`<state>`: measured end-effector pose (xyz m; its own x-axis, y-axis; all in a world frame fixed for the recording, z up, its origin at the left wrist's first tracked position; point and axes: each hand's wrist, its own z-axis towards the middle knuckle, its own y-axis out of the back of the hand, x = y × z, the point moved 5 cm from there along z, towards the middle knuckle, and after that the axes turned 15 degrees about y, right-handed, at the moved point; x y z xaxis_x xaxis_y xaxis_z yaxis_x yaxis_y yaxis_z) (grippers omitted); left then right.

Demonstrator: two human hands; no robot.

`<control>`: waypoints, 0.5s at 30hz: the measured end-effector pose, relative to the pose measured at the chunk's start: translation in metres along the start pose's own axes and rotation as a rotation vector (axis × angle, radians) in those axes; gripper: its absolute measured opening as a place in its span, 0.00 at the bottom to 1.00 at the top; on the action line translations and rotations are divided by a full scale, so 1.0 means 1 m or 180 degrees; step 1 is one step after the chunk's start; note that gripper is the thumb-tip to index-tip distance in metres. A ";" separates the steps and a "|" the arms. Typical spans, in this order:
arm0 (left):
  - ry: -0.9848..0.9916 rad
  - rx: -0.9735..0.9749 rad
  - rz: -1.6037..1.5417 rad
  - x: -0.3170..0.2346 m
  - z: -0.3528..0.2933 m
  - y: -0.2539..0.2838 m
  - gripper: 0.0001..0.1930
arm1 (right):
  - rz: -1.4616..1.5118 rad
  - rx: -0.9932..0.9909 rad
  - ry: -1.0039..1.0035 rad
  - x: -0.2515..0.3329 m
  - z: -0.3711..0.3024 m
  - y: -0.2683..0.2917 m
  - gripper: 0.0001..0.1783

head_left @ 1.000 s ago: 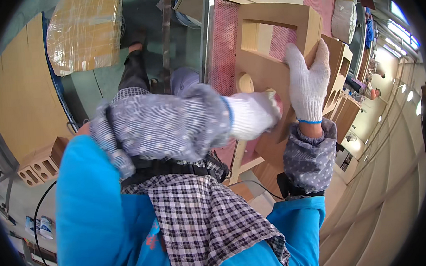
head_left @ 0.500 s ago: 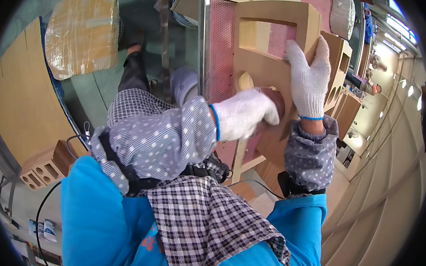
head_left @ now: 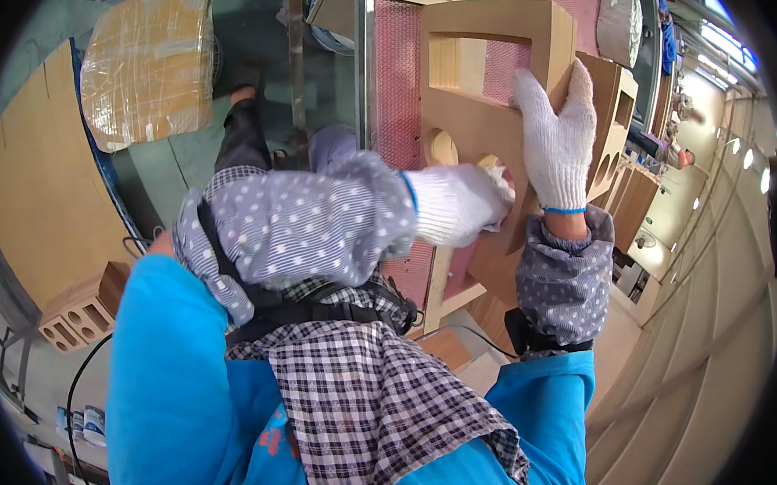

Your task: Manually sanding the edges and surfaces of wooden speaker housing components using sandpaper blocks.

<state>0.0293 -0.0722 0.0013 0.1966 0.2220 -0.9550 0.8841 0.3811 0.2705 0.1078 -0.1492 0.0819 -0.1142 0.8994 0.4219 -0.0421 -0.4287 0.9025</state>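
Observation:
A tan fibreboard speaker box (head_left: 474, 106) with a rectangular opening and round holes lies in front of me on a red mat (head_left: 397, 75). My left hand (head_left: 457, 205), in a white knit glove, is closed into a fist against the panel beside a round hole (head_left: 440, 145). It seems to pinch a small tan pad (head_left: 501, 173); the pad is mostly hidden. My right hand (head_left: 559, 141), also gloved, lies flat on the panel near its right edge, thumb spread, holding nothing.
More cut-out boxes (head_left: 614, 108) stand to the right. A plastic-wrapped bundle (head_left: 146, 66) and a large wood sheet (head_left: 26, 191) lie to the left, and a small block with holes (head_left: 80, 311) sits lower left. Small cans (head_left: 82, 425) are on the floor.
My left fist has slid a little to the right across the panel. My right hand has stayed flat on the box, shifting only slightly.

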 end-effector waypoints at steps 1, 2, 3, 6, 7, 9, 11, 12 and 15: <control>-0.0405 0.0079 0.0759 -0.007 0.002 0.001 0.21 | -0.0001 0.0008 0.0000 0.000 0.000 0.000 0.31; -0.0216 0.0060 0.1114 -0.012 0.001 0.007 0.14 | 0.0009 0.0032 -0.0111 -0.002 0.000 -0.001 0.33; -0.0214 0.0055 0.1105 -0.008 -0.001 0.000 0.14 | 0.0018 0.0057 -0.0222 -0.004 -0.001 -0.001 0.36; -0.0380 -0.1360 0.0560 0.005 -0.008 -0.003 0.04 | -0.0092 0.0139 -0.0339 -0.001 0.000 -0.001 0.37; -0.0377 -0.1352 0.0559 0.002 -0.005 -0.002 0.04 | -0.0087 0.0140 -0.0346 -0.001 -0.001 0.000 0.37; -0.0055 -0.0639 0.0773 -0.003 0.010 -0.006 0.04 | -0.0111 0.0131 -0.0195 -0.001 0.001 0.000 0.32; -0.0026 -0.0476 0.1364 -0.004 0.012 -0.010 0.11 | -0.0021 0.0111 -0.0272 -0.003 0.003 -0.002 0.35; -0.0295 -0.0756 0.1453 -0.008 0.006 -0.008 0.09 | 0.0046 0.0094 -0.0371 -0.005 0.001 -0.001 0.37; -0.0443 -0.1059 0.1041 -0.005 -0.021 -0.005 0.07 | -0.0185 0.0123 -0.0284 0.008 -0.001 -0.002 0.38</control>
<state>0.0154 -0.0567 0.0070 0.5162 0.2646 -0.8146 0.5874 0.5828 0.5616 0.1063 -0.1412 0.0839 -0.0237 0.9274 0.3733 -0.0075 -0.3735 0.9276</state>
